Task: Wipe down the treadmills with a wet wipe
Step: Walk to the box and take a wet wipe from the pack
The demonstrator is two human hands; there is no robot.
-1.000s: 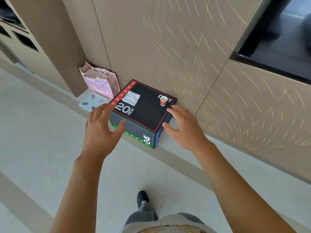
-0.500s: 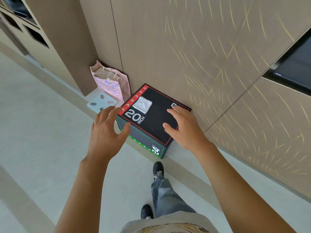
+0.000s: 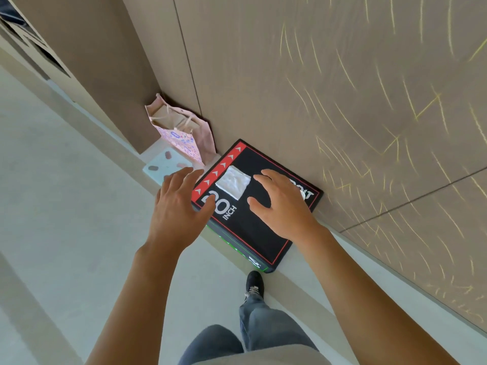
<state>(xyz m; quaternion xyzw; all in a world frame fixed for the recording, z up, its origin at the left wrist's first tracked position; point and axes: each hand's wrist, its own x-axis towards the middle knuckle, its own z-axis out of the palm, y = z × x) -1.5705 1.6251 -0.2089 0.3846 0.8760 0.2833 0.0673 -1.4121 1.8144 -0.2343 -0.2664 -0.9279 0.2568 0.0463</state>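
Observation:
A folded white wet wipe [image 3: 233,182] lies on top of a black plyo box [image 3: 247,233] marked "20 INCH", which stands against the wall. My left hand [image 3: 178,206] hovers at the box's left edge, fingers spread and holding nothing. My right hand [image 3: 280,204] is over the box top just right of the wipe, fingers spread and empty, apart from the wipe. A small paper cup [image 3: 305,195] peeks out behind my right hand. No treadmill is in view.
A pink paper gift bag [image 3: 181,133] leans on the wall left of the box, with a pale speckled board [image 3: 164,164] on the floor in front of it. Wood-panelled wall [image 3: 342,101] runs along the right. My foot [image 3: 254,284] stands near the box's front corner.
I have stepped closer to the box. Both hands have moved forward over it; the right hand now covers most of the cup and is close beside the wipe.

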